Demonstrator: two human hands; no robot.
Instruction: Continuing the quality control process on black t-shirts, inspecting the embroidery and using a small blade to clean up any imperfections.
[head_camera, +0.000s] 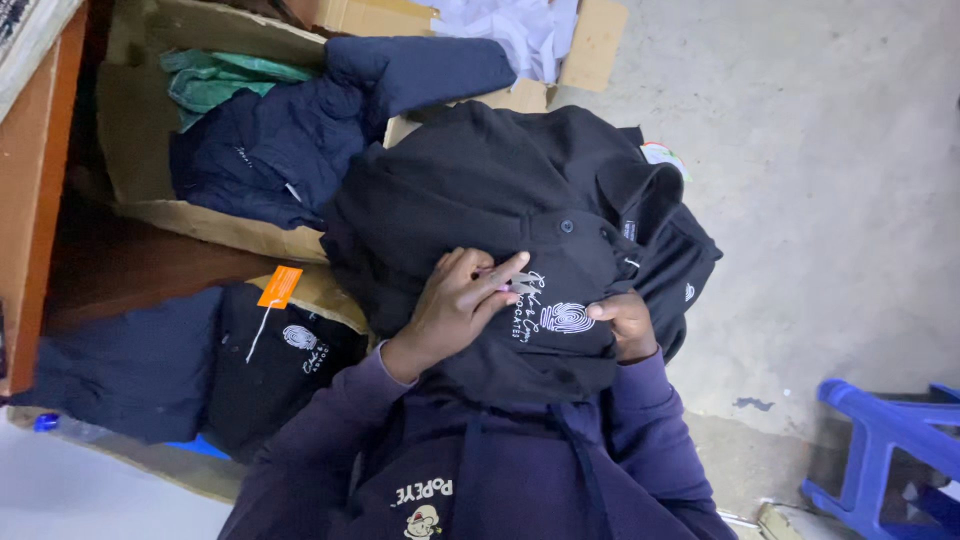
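Your left hand lies flat, fingers spread, on the black collared cotton shirt. Your right hand pinches its fabric beside the white printed emblem.

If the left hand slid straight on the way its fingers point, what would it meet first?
Likely the white fingerprint logo on the black polo shirt, then the right hand pinching the cloth just beyond it.

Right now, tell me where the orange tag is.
In the head view, the orange tag lies left of the left hand, at the top edge of a black shirt and just below the cardboard box.
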